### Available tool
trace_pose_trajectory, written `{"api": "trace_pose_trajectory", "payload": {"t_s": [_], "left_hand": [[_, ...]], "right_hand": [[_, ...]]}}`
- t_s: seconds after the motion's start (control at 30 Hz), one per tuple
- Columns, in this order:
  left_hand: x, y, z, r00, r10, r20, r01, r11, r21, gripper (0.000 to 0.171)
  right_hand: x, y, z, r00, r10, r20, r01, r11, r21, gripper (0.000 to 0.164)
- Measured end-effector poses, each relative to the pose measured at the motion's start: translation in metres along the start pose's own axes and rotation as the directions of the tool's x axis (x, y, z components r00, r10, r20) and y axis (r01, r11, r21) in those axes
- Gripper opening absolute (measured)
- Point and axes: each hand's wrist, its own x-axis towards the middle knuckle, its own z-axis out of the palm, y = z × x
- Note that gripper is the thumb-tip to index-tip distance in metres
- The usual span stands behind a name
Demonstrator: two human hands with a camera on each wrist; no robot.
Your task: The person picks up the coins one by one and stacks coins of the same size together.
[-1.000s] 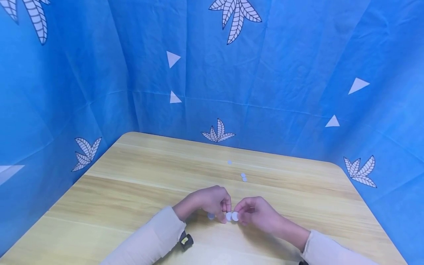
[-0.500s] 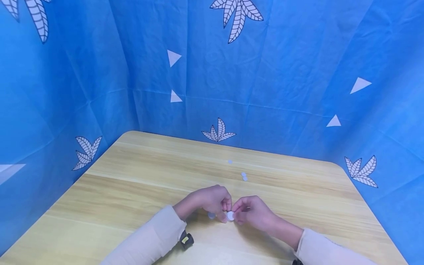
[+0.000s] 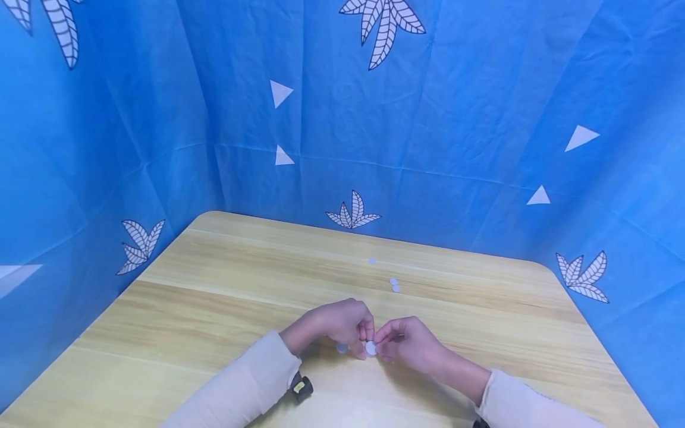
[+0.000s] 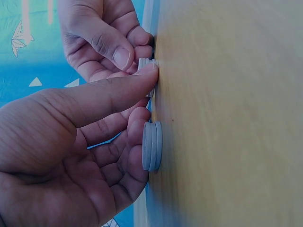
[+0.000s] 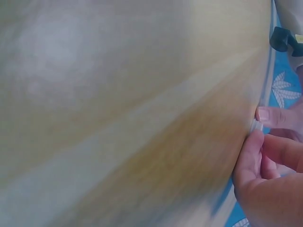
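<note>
My left hand (image 3: pixel 345 321) and right hand (image 3: pixel 414 345) meet low over the table, around a small stack of pale round discs (image 3: pixel 371 348). The left thumb and fingertips pinch this stack from one side. Opposite, the right thumb and fingertips grip its edge, and in the left wrist view the stacked discs (image 4: pixel 143 62) are partly hidden behind my left thumb. A second stack of grey-white discs (image 4: pixel 152 146) sits on the table beside the curled fingers of the left hand. From the right wrist, the fingertips cover most of the held discs.
Two pale discs (image 3: pixel 394 285) lie side by side farther back on the wooden table (image 3: pixel 225 267), and another disc (image 3: pixel 371 261) lies beyond them. A blue patterned curtain (image 3: pixel 332 119) encloses the back and sides.
The right hand has moved slightly left, bringing its disc over the one at my left fingertips. Two discs side by side now appear as one stack. The left hand has stayed put.
</note>
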Motion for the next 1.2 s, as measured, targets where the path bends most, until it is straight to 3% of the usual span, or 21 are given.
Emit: {"api": "trace_pose_trajectory", "payload": {"t_s": [0.47,0.83,1.2], "left_hand": [[0.002,-0.002,0.001,1.000,0.013,0.004,-0.013,1.000,0.024,0.024],[0.001,-0.002,-0.001,1.000,0.020,0.008,-0.020,1.000,0.006,0.023],[0.002,-0.004,-0.002,1.000,0.012,0.016,-0.011,1.000,-0.015,0.023]], "right_hand": [[0.002,-0.002,-0.022,1.000,0.014,-0.027,-0.016,0.998,-0.067,0.022],[0.037,0.002,-0.047,0.980,-0.047,-0.192,0.010,0.982,-0.186,0.021],[0.070,0.004,-0.067,0.944,-0.075,-0.322,-0.072,0.905,-0.420,0.014]]}}
